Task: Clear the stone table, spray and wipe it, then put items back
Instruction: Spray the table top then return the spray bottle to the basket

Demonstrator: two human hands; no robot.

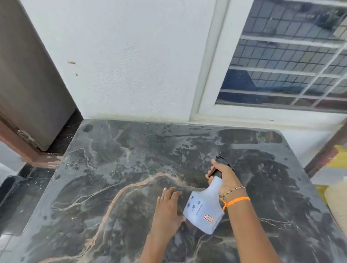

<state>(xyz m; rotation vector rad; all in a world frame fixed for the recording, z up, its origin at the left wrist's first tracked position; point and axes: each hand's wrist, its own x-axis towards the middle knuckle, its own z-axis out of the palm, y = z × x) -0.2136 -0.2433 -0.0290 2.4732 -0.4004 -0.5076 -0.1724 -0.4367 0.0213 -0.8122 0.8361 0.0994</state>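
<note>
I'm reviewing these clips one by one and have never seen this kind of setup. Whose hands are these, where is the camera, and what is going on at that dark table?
There is no machine here: a person wears a wide-angle camera on the head, looking forward and down, so the two arms you see are their own. The right hand grips a pale spray bottle by its black trigger head, tilted above the stone table. The left hand is flat with straight fingers, just beside the bottle. Droplets speckle the far half of the tabletop. No cloth is in view. Behind stand a white wall and a barred window.
</note>
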